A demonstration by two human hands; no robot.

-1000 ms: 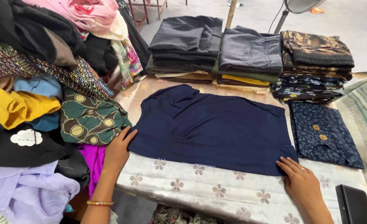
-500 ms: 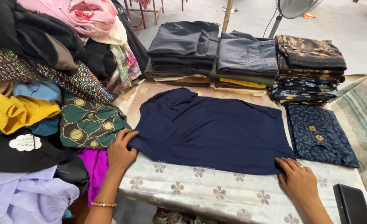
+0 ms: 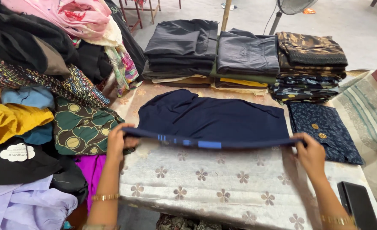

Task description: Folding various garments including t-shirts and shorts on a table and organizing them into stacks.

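A navy blue garment [image 3: 210,119] lies spread on a table covered with a pale flowered cloth [image 3: 205,187]. Its near edge is lifted off the cloth and stretched taut between my hands, showing a lighter blue band along the fold. My left hand [image 3: 118,142] pinches the left corner, and my right hand [image 3: 310,153] pinches the right corner. Each wrist wears a gold bangle.
Stacks of folded clothes [image 3: 246,59] stand along the table's far edge. A dark patterned folded garment [image 3: 325,132] lies at the right, with a black phone [image 3: 359,204] near the front right corner. A heap of mixed clothing [image 3: 35,106] fills the left side.
Both hands have closed on the navy garment's near corners and raised its near edge off the table, carrying it away from me over the rest of the garment.
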